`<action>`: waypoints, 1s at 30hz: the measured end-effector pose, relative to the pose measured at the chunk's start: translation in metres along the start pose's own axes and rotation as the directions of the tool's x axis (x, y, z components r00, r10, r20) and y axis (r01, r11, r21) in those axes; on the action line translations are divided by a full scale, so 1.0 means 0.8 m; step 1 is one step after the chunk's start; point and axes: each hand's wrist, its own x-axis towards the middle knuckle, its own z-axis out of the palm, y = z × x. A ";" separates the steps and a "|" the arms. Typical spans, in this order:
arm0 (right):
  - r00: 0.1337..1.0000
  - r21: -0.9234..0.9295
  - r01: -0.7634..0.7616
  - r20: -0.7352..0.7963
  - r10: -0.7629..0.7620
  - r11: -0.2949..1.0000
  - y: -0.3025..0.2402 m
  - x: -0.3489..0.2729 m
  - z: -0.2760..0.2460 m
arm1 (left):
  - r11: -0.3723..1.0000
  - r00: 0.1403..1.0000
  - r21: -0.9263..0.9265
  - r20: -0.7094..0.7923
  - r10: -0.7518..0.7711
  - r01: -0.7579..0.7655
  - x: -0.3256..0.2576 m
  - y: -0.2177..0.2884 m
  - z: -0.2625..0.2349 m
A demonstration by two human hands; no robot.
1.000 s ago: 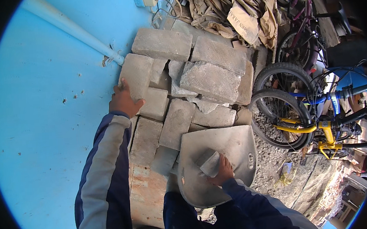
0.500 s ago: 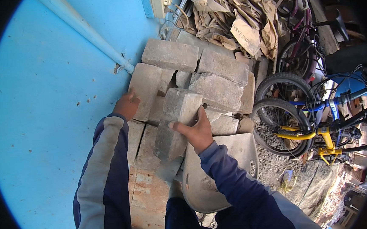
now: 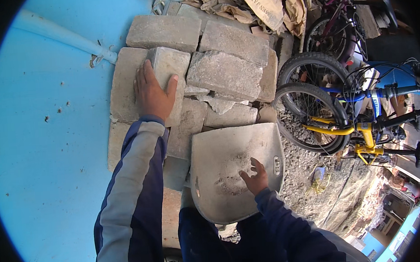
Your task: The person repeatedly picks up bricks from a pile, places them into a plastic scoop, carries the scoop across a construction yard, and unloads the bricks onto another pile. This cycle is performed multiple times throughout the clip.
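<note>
Stone block (image 3: 169, 68), grey and rough, sits in the stacked blocks (image 3: 225, 74) against the blue wall (image 3: 35, 143); the left hand (image 3: 153, 93) lies flat on it, fingers spread. Below, the right hand (image 3: 256, 179) rests open on a dusty grey metal pan (image 3: 221, 159). Bicycles (image 3: 345, 116) stand to the right.
</note>
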 end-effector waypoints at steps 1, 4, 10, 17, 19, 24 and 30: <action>0.996 -0.073 -0.090 -0.032 0.088 0.993 0.027 0.002 -0.010 | 0.998 0.999 -0.023 -0.002 -0.050 0.050 0.003 0.000 0.008; 0.992 -0.123 -0.063 -0.115 0.049 0.990 0.086 0.001 -0.043 | 0.997 0.997 -0.035 0.001 -0.075 0.075 0.007 -0.004 0.017; 0.925 -0.251 0.041 -0.355 -0.132 0.967 0.128 0.006 -0.085 | 0.985 0.992 0.125 0.008 0.123 -0.123 -0.010 0.025 -0.007; 0.965 -0.101 -0.189 -0.202 0.166 0.977 0.180 -0.035 -0.092 | 0.862 0.982 0.490 0.053 -0.183 0.134 -0.043 0.083 0.013; 0.967 0.029 -0.204 -0.152 0.206 0.979 0.189 -0.042 -0.084 | 0.841 0.972 0.512 0.046 -0.231 0.176 -0.038 0.087 0.019; 0.959 -0.005 -0.243 -0.151 0.239 0.970 0.200 -0.042 -0.075 | 0.896 0.973 0.403 0.054 -0.226 0.186 -0.031 0.088 0.002; 0.985 0.171 -0.133 -0.090 0.150 0.976 0.229 -0.045 -0.079 | 0.999 0.995 -0.045 0.100 0.022 -0.017 -0.019 0.040 -0.002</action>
